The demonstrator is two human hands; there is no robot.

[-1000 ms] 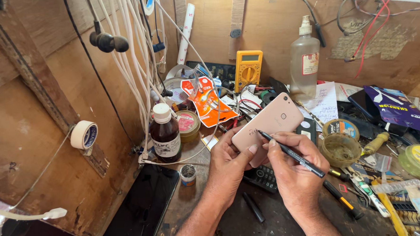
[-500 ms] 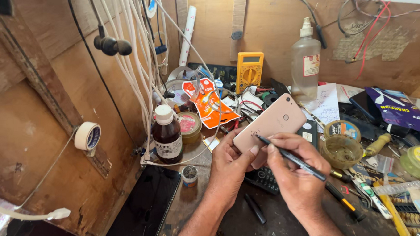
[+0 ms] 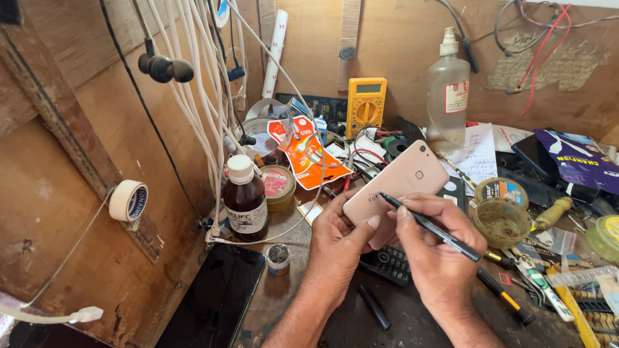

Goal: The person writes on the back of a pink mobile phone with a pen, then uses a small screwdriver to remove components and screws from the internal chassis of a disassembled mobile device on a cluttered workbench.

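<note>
The phone (image 3: 402, 185), pale pink and turned back-up, was held above the cluttered workbench (image 3: 330, 319), its lower end resting in the left hand (image 3: 340, 242); that hand's fingers were wrapped under the case and its thumb was pressed against the near edge, so the grip was closed on the phone; the right hand (image 3: 431, 252) pinched a black pen (image 3: 430, 226) between thumb and fingers, with the tip touching the back of the case near its lower left corner, where small dark marks showed; the step in hand looked like writing on the back; the next stroke would call for a steady left hand and light pressure on the smooth case; a brown bottle (image 3: 245, 198) stood to the left, and a yellow meter (image 3: 366, 106) leaned against the back wall, well apart.
</note>
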